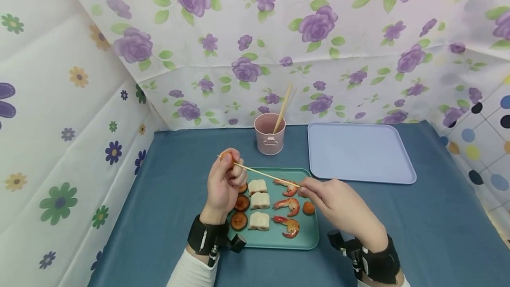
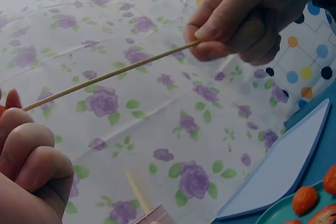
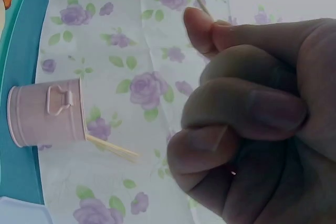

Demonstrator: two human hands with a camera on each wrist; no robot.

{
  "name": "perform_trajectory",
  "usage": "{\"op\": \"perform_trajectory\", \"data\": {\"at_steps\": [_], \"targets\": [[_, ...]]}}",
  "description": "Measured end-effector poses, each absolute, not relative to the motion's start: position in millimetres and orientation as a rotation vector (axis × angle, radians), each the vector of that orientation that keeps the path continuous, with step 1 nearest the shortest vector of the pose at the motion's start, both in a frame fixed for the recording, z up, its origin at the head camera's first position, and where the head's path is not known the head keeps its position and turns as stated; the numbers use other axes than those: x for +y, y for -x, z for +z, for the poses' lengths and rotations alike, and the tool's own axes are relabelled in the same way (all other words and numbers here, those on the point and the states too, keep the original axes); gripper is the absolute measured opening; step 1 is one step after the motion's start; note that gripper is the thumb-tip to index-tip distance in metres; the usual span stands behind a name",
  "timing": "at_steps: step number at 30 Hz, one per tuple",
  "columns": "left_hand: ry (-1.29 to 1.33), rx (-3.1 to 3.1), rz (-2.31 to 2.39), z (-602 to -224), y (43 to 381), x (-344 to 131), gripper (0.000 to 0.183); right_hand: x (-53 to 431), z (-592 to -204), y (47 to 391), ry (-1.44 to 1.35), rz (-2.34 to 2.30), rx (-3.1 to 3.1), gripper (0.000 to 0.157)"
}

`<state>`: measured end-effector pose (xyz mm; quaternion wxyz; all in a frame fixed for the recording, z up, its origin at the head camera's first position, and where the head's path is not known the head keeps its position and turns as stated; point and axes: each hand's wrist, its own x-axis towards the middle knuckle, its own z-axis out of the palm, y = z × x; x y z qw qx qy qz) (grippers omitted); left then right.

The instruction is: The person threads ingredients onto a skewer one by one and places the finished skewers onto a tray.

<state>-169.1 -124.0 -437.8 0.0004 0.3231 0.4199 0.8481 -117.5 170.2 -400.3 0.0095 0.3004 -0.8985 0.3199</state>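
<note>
Over the green tray [image 1: 275, 243], my left hand [image 1: 222, 189] grips a small orange ball [image 1: 226, 157] with fingers curled round it. A thin wooden skewer [image 1: 267, 174] runs through the ball, its tip poking out on the far left side. The skewer's other end is pinched between thumb and forefinger of my right hand [image 1: 338, 203]; the right wrist view shows that hand's other fingers curled in. On the tray lie brown round slices [image 1: 239, 221] like mushroom, white blocks [image 1: 260, 200], orange shrimp [image 1: 292, 207] and another orange ball [image 1: 308, 208]. The left forearm covers part of the tray's left side.
Behind the tray stands a pink bucket [image 1: 270, 138] with wooden skewers [image 1: 283, 107] leaning in it. A pale blue tray [image 1: 360, 152] lies at the back right on the blue cloth [image 1: 179, 158]. Flower-patterned sheets [image 1: 223, 25] hang behind and at the sides.
</note>
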Motion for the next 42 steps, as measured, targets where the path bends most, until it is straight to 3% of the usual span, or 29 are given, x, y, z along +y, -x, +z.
{"op": "perform_trajectory", "data": {"at_steps": [21, 31, 36, 42], "targets": [[-1.095, 1.226, 2.728, -432, 167, -124, 0.035, 158, -405, 110, -0.957, 0.901, -2.729, 0.011], [-0.871, 1.534, 2.777, -428, 169, -142, 0.039, 137, -415, 113, -0.913, 1.038, -2.761, 0.022], [-0.724, 1.661, 2.747, -429, 165, -133, 0.041, 133, -416, 112, -0.889, 1.041, -2.703, 0.016], [-0.770, 1.652, 2.736, -434, 161, -119, 0.041, 129, -417, 109, -0.922, 0.975, -2.585, 0.010]]}}
